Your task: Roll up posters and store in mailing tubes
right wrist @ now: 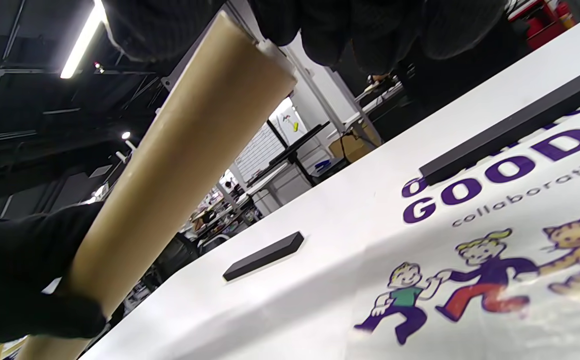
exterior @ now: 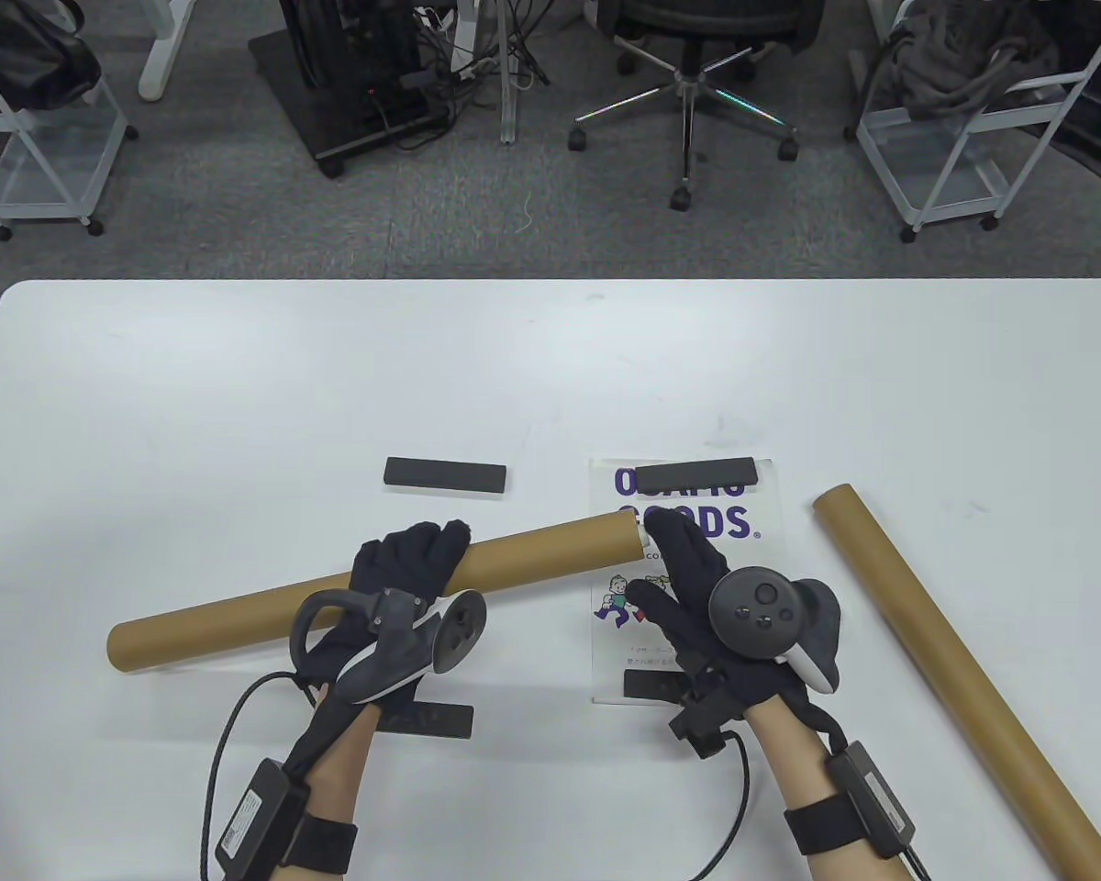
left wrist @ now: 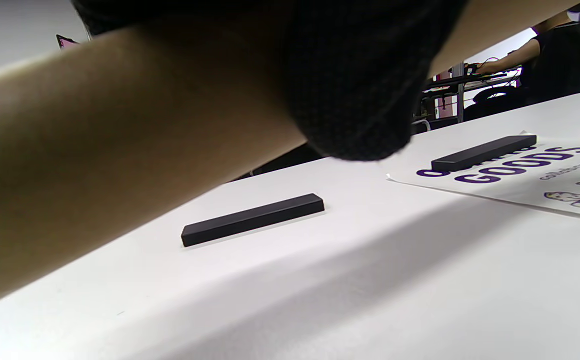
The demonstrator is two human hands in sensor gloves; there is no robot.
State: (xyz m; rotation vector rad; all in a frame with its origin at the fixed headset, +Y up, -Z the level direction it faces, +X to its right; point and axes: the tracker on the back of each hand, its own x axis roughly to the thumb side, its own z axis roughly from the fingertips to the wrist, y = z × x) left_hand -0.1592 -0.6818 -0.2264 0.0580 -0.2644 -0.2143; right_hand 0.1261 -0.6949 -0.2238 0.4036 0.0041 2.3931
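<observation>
A brown cardboard mailing tube [exterior: 239, 615] is held slanted just above the white table [exterior: 239, 385]. My left hand [exterior: 413, 560] grips it near the middle; the tube [left wrist: 95, 150] fills the left wrist view. My right hand [exterior: 688, 569] is at the tube's right end with fingers stretched out, fingertips touching the white end cap [right wrist: 275, 55]. A flat poster [exterior: 752, 551] with purple "GOODS" lettering lies under my right hand, a black bar weight [exterior: 697, 474] on its top edge and another [exterior: 651, 684] on its bottom edge. It also shows in the right wrist view [right wrist: 469, 250].
A second brown tube [exterior: 945, 661] lies diagonally at the right of the table. A loose black bar [exterior: 445, 474] lies left of the poster and another [exterior: 427, 720] under my left wrist. Carts and an office chair [exterior: 688, 64] stand beyond the far edge.
</observation>
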